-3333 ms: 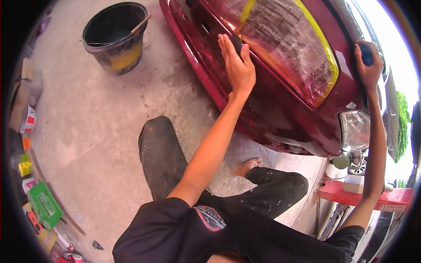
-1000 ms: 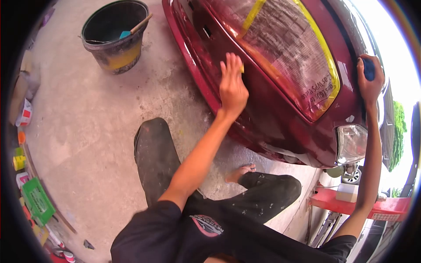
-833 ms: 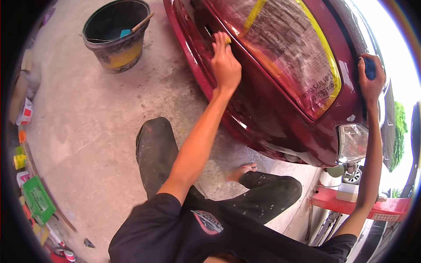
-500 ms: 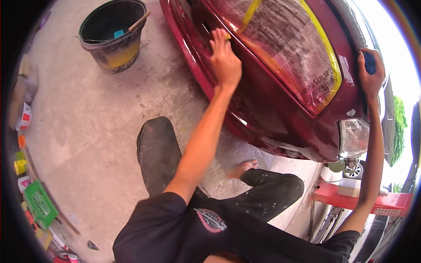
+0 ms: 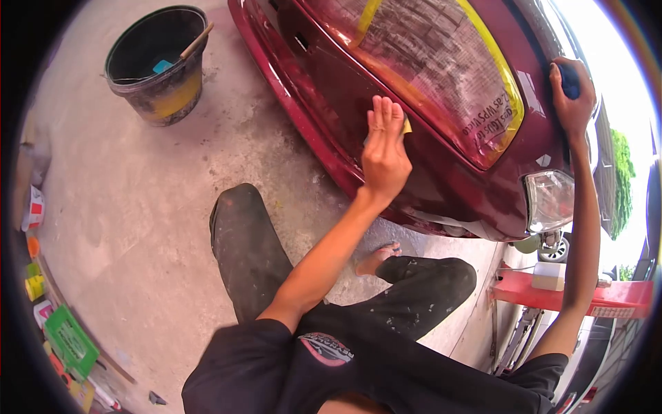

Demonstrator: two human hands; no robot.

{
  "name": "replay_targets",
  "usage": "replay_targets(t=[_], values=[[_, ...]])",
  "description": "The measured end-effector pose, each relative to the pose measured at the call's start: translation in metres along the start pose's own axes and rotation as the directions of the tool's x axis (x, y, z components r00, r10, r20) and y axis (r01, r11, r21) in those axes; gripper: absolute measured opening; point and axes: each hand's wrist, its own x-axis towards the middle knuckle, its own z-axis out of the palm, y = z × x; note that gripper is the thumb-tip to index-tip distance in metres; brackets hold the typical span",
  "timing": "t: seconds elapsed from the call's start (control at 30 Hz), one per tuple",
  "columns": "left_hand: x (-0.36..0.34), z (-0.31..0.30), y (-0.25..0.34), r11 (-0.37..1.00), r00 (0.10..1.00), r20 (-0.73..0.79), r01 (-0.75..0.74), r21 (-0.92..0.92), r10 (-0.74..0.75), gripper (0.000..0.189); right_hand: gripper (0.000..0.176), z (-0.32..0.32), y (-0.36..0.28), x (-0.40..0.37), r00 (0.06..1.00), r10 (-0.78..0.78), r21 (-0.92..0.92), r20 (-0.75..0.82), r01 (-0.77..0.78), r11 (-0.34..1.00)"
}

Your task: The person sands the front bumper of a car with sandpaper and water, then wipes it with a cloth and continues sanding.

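My left hand [image 5: 386, 155] lies along the dark red car panel [image 5: 441, 186], fingers straight and together, pressing a small flat yellow pad [image 5: 407, 127]. Only the pad's edge shows beside the fingers; the rest is hidden under them. Farther right, my right hand [image 5: 576, 100] is closed round a blue sponge-like block [image 5: 569, 81] at the car's upper edge. Between the two hands, a section covered with printed plastic sheet [image 5: 441, 65] is bordered by yellow tape [image 5: 507, 65]. A clear lamp [image 5: 549, 200] sits below my right hand.
A black bucket [image 5: 162, 100] with a wooden handle grip and a light blue thing inside stands on the concrete floor [image 5: 152, 228]. At far left lie a green box [image 5: 71, 341] and several containers. A red metal beam [image 5: 579, 293] with a pale block is at right.
My left hand has slid down and right along the panel with the yellow pad. My right hand stays on the blue block at the car's edge; the whole view has shifted slightly.
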Motion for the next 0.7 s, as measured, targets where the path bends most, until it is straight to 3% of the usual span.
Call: replay_targets(t=[0.07, 0.13, 0.27, 0.33, 0.4, 0.47, 0.57, 0.6, 0.67, 0.7], values=[[0.032, -0.005, -0.022, 0.992, 0.995, -0.056, -0.075, 0.103, 0.081, 0.045, 0.018, 0.000, 0.000, 0.000, 1.000, 0.008, 0.006, 0.000, -0.008, 1.000], [0.076, -0.011, -0.044, 0.987, 0.991, -0.137, 0.021, 0.158, 0.001, 0.046, 0.018, 0.000, -0.003, 0.001, 1.000, 0.027, 0.019, -0.005, -0.027, 0.999], [0.048, -0.011, -0.010, 0.992, 0.996, -0.091, 0.038, 0.124, -0.027, 0.049, 0.017, 0.001, -0.002, -0.001, 0.999, 0.053, 0.046, -0.001, -0.053, 0.998], [-0.003, -0.001, 0.022, 0.999, 1.000, 0.006, 0.023, -0.045, -0.023, 0.050, 0.018, 0.001, -0.002, 0.003, 1.000, 0.006, 0.020, -0.020, -0.006, 1.000], [0.006, -0.002, -0.007, 0.995, 0.996, -0.003, -0.088, 0.048, 0.089, 0.049, 0.018, 0.000, -0.003, -0.003, 1.000, -0.001, 0.007, -0.007, 0.001, 1.000], [0.049, -0.005, -0.029, 0.991, 0.992, -0.127, -0.008, 0.132, 0.025, 0.045, 0.019, 0.000, -0.001, -0.001, 1.000, 0.015, 0.005, -0.002, -0.015, 1.000], [0.064, -0.008, -0.030, 0.994, 0.981, -0.172, 0.099, 0.056, -0.088, 0.045, 0.020, 0.002, 0.002, -0.003, 0.995, 0.095, 0.079, 0.001, -0.095, 0.992], [0.045, -0.008, -0.015, 0.992, 0.991, -0.133, 0.033, 0.121, -0.017, 0.044, 0.021, 0.002, 0.003, -0.004, 0.996, 0.087, 0.067, -0.004, -0.087, 0.994], [-0.010, -0.002, 0.015, 0.999, 1.000, 0.007, 0.013, -0.052, -0.013, 0.045, 0.021, 0.003, 0.006, -0.002, 0.998, 0.061, 0.040, -0.009, -0.061, 0.997], [-0.013, -0.002, 0.004, 1.000, 0.999, 0.046, -0.007, -0.017, 0.008, 0.048, 0.021, 0.003, 0.006, -0.002, 0.999, 0.050, 0.037, -0.007, -0.049, 0.998]])
